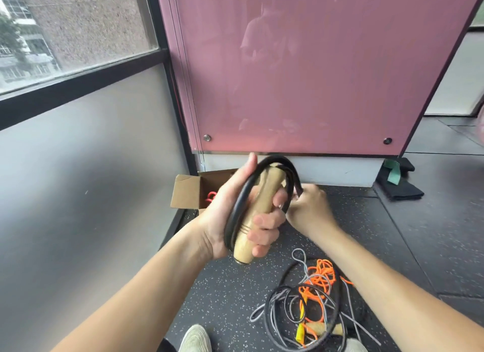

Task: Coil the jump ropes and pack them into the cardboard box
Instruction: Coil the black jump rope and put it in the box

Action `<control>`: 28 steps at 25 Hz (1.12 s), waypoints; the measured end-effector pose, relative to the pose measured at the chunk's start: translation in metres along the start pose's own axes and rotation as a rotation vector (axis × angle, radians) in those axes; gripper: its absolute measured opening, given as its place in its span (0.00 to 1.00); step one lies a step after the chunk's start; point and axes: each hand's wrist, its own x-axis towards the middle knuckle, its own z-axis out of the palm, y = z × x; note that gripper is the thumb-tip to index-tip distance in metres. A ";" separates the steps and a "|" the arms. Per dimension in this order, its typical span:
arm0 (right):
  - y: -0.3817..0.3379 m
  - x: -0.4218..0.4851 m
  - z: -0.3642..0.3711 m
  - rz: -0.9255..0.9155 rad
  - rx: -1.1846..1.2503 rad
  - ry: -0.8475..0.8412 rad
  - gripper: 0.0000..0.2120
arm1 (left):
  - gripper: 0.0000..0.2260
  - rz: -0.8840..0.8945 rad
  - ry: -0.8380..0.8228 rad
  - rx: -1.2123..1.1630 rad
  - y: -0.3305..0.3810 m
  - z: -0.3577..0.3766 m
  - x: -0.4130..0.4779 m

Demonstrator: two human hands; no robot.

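left fingers (264, 220) clasp wooden handle (267, 192) (black rope (237, 207) coiled round); right fingers (305, 194) pinch rope.

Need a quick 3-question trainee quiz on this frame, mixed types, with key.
1. True or false: the box holds nothing.
2. Which hand grips the handle? A left, B right, C neither.
3. Fill in: the floor pile has grey, black and ___ ropes.

Key
1. False: a red thing shows inside.
2. A: the left hand grips it, and the right hand pinches the black rope looped round it.
3. Orange: the orange rope lies on top.
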 end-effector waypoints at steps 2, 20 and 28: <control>-0.008 -0.009 0.011 0.088 0.114 -0.100 0.12 | 0.28 0.152 -0.013 -0.115 0.005 0.002 -0.001; -0.041 -0.041 0.006 -0.569 -0.316 -0.095 0.07 | 0.26 0.324 1.212 1.033 0.012 -0.057 -0.008; -0.021 -0.014 -0.025 -0.691 -0.500 0.174 0.12 | 0.50 -0.474 0.779 1.240 -0.007 -0.039 0.008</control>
